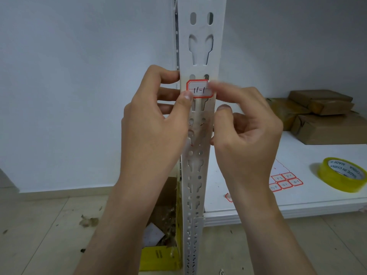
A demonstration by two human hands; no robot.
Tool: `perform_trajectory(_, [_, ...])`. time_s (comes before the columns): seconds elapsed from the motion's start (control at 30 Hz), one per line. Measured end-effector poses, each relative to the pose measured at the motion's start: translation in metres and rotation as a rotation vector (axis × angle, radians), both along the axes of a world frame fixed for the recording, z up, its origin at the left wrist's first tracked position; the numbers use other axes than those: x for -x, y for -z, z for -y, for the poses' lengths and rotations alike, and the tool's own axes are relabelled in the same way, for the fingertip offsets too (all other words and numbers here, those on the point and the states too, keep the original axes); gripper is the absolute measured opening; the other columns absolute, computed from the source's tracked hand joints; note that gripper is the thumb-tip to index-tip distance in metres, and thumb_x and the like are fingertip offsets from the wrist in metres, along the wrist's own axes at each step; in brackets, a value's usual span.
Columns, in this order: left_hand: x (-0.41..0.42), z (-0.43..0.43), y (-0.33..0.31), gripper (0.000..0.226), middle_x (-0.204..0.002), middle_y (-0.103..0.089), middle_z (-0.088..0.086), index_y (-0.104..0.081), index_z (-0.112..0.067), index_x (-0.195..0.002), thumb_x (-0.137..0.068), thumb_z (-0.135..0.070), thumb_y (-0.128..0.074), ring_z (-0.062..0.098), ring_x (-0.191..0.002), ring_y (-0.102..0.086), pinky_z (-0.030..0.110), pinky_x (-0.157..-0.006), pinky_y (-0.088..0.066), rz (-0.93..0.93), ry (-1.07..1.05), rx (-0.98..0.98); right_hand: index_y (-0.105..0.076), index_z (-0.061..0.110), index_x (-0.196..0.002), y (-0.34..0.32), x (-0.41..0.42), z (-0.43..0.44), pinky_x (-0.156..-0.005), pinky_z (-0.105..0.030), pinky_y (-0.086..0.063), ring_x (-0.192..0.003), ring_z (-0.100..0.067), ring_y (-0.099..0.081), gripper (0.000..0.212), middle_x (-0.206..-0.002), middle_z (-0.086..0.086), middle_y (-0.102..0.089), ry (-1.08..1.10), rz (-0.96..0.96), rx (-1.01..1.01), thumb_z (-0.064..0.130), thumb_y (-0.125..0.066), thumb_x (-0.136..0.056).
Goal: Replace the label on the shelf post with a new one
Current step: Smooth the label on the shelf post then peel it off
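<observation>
The shelf post point(199, 135) is the biggest thing here: a white slotted steel upright, rigid and fixed, so it gives a firm backing to press against. The left hand point(153, 124) wraps it from the side, fingers curled behind the edge and the thumb point(183, 102) pressed on the lower left corner of the label point(199, 89). The right hand point(248, 126) is at the label's opposite edge; its forefinger is blurred, so I cannot tell whether it pinches the right edge or only rubs it flat, and the other fingers are curled loosely below.

The label sits across the post face just above the left thumb, red-bordered, marked "11-1". It is likely thin adhesive paper: weightless, limp, easy to crease or tear, and it will grab wherever it first touches. Best handled by edges and corners, then smoothed outward from the pinned corner.

Below the grip and left of the post, a yellow cardboard box point(158, 259) stands open on the floor, holding scraps and a pale paper piece. To the right of the hands, on the shelf board point(297, 203), lie brown parcels point(325, 120), a tape roll point(342, 174) and a label sheet point(285, 182).
</observation>
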State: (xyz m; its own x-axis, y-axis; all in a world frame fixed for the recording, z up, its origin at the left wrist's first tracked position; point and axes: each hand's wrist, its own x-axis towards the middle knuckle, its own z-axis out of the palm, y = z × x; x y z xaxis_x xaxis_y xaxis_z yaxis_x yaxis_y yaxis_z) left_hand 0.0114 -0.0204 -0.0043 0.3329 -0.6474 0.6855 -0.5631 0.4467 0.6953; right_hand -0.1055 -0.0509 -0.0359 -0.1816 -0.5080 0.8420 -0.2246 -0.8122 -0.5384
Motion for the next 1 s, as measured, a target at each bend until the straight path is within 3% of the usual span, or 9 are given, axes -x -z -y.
perform_trajectory(0.07, [0.0, 0.0, 0.0, 0.015, -0.094, -0.07, -0.02, -0.053, -0.038, -0.107, -0.098, -0.034, -0.064, -0.005, -0.084, -0.069, 0.021, -0.068, -0.06, -0.002, 0.0, 0.005, -0.077, 0.015, -0.097, 0.001, 0.0, 0.0, -0.047, -0.037, -0.049, -0.059, -0.022, -0.059, 0.023, -0.098, 0.001, -0.07, 0.033, -0.016, 0.043, 0.009, -0.054, -0.093])
perform_trajectory(0.17, [0.0, 0.0, 0.001, 0.015, -0.093, -0.069, -0.022, -0.053, -0.038, -0.108, -0.099, -0.036, -0.064, -0.006, -0.085, -0.068, 0.018, -0.067, -0.059, 0.007, 0.001, 0.004, -0.074, 0.02, -0.114, 0.001, 0.001, 0.001, -0.045, -0.037, -0.052, -0.053, -0.024, -0.059, 0.029, -0.106, 0.003, -0.072, -0.007, 0.017, -0.009, 0.01, -0.055, -0.094])
perform_trajectory(0.3, [0.0, 0.0, 0.001, 0.015, -0.094, -0.069, -0.022, -0.052, -0.039, -0.107, -0.098, -0.035, -0.064, -0.007, -0.085, -0.068, 0.019, -0.067, -0.059, -0.004, 0.006, 0.001, -0.074, 0.02, -0.097, 0.0, 0.001, 0.001, -0.049, -0.016, -0.042, -0.056, -0.021, -0.057, 0.013, -0.1, 0.004, -0.073, 0.077, -0.042, 0.043, 0.012, -0.064, -0.094])
perform_trajectory(0.4, [0.0, 0.0, 0.0, 0.015, -0.094, -0.069, -0.021, -0.053, -0.039, -0.108, -0.098, -0.036, -0.065, -0.007, -0.085, -0.068, 0.015, -0.066, -0.058, -0.014, 0.013, -0.001, -0.073, 0.021, -0.11, -0.003, 0.004, 0.003, -0.048, -0.021, -0.047, -0.052, -0.013, -0.059, 0.014, -0.104, 0.007, -0.075, 0.107, -0.022, 0.03, 0.022, -0.072, -0.096])
perform_trajectory(0.57, [-0.001, 0.0, 0.001, 0.016, -0.097, -0.07, -0.019, -0.054, -0.039, -0.109, -0.098, -0.036, -0.065, -0.003, -0.085, -0.069, 0.022, -0.07, -0.061, -0.019, 0.018, -0.011, -0.076, 0.016, -0.118, -0.008, 0.003, 0.007, -0.057, -0.007, -0.046, -0.075, -0.001, -0.064, 0.025, -0.105, 0.003, -0.077, 0.216, -0.083, 0.084, 0.028, -0.075, -0.095])
perform_trajectory(0.77, [0.0, -0.001, 0.002, 0.016, -0.094, -0.069, -0.021, -0.051, -0.041, -0.108, -0.099, -0.035, -0.064, -0.005, -0.085, -0.068, 0.016, -0.067, -0.058, -0.006, 0.022, -0.016, -0.08, 0.015, -0.111, -0.013, 0.007, 0.009, -0.066, -0.006, -0.049, -0.084, -0.002, -0.07, 0.021, -0.102, 0.002, -0.079, 0.211, -0.108, 0.106, 0.028, -0.075, -0.095])
perform_trajectory(0.9, [0.0, -0.001, 0.002, 0.015, -0.093, -0.07, -0.018, -0.053, -0.038, -0.108, -0.099, -0.033, -0.064, -0.001, -0.083, -0.07, 0.019, -0.067, -0.058, -0.023, 0.029, -0.003, -0.08, 0.015, -0.107, -0.013, 0.004, 0.007, -0.064, -0.017, -0.054, -0.076, -0.003, -0.066, 0.014, -0.1, 0.004, -0.077, 0.213, -0.078, 0.078, 0.024, -0.073, -0.097])
perform_trajectory(1.0, [0.001, 0.0, 0.002, 0.015, -0.092, -0.07, -0.017, -0.053, -0.038, -0.107, -0.099, -0.033, -0.064, 0.001, -0.083, -0.07, 0.023, -0.068, -0.06, -0.026, 0.022, 0.002, -0.077, 0.017, -0.107, -0.012, 0.0, 0.005, -0.066, -0.024, -0.059, -0.082, -0.003, -0.067, 0.014, -0.102, 0.006, -0.074, 0.229, -0.079, 0.038, 0.025, -0.07, -0.099])
